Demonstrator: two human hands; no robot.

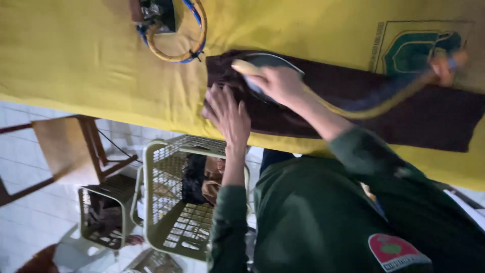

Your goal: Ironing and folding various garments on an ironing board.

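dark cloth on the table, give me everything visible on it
The dark cloth is a long, brown-maroon strip of fabric, lying flat across the yellow cover and running from the middle to the right edge. It looks smooth and thin, with no print visible. The left hand presses flat on its left end. The right hand holds an iron on it beside that hand. The iron's cord trails over it to the right.

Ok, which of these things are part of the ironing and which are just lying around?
In use:
iron, in the right hand's grip
brown cloth, under the flat left hand
cord
yellow cover

Lying about:
coiled cable
big basket
small basket
wooden chair
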